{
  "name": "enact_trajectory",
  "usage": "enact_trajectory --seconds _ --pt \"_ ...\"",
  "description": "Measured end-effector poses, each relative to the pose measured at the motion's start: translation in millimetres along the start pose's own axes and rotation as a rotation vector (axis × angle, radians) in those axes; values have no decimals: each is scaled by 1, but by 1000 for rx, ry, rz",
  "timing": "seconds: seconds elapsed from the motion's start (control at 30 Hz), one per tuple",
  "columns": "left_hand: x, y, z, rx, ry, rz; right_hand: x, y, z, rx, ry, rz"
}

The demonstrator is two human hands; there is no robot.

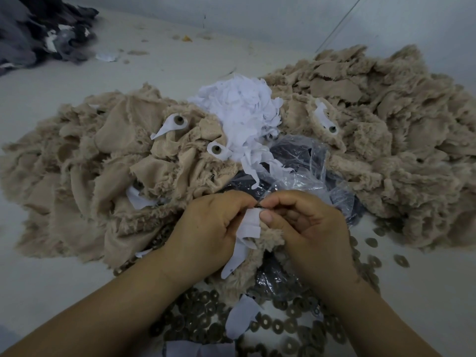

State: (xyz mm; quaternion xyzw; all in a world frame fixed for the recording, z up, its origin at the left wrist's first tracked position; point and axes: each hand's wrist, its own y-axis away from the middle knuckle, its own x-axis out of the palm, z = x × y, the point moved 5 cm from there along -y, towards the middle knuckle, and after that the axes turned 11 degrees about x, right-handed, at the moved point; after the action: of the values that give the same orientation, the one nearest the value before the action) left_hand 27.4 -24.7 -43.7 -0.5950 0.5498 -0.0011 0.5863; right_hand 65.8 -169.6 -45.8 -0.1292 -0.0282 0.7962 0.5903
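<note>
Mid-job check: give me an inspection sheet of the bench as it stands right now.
Surface: pale table, lint specks at the far end.
Job's things: white fabric piece and tan plush piece, held together between the hands.
Clutter: tan plush piles, white scraps heap, clear plastic bag, ring washers, dark fabric heap.
Hands: left hand pinches the white fabric piece; right hand grips the tan plush piece.
Cables: thin line on the far wall, cannot tell if a cord.
Surroundings: plain wall.
</note>
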Motion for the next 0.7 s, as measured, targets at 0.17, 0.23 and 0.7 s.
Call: enact_trajectory --seconds 0.17,0.23,0.7 --pt "3 3 4 73 -124 4 0 1 -1 -50 95 -57" --pt "3 2 2 129 -211 -22 -3 0 2 -110 123 -75" --pt "-14 -12 11 -81 -179 -201 -4 -2 4 141 397 163"
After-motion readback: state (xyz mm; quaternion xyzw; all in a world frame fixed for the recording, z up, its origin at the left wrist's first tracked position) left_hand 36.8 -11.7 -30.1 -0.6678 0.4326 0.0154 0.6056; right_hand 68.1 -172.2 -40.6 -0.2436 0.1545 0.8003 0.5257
